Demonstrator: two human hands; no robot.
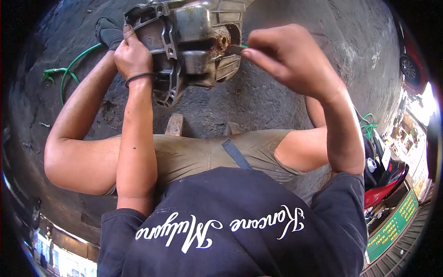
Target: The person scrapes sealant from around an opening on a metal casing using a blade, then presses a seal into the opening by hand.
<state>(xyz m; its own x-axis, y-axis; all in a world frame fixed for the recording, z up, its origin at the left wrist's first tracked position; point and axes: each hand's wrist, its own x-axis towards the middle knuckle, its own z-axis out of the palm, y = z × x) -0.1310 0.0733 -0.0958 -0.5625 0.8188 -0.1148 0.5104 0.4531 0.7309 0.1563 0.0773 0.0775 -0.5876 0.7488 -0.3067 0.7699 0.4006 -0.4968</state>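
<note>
A large grey metal casing (194,46) rests on the dark floor in front of my legs, with a flanged, bolt-holed edge on its left side. My left hand (133,56) grips that flanged edge, fingers wrapped round it and thumb on top. Rust-brown dirt surrounds a round hole (224,40) on the casing's right part. My right hand (288,57) is just right of this hole, its thumb and forefinger pinching a thin, flat metal tool (236,49) whose tip reaches the dirty area. The tool's far end is hidden by my fingers.
A green hose (76,62) curves over the floor at the left. Wooden pieces (175,125) lie between my legs and the casing. At the right are a red motorcycle (385,184), a green sign (392,228) and a red vehicle with a dark wheel (408,67).
</note>
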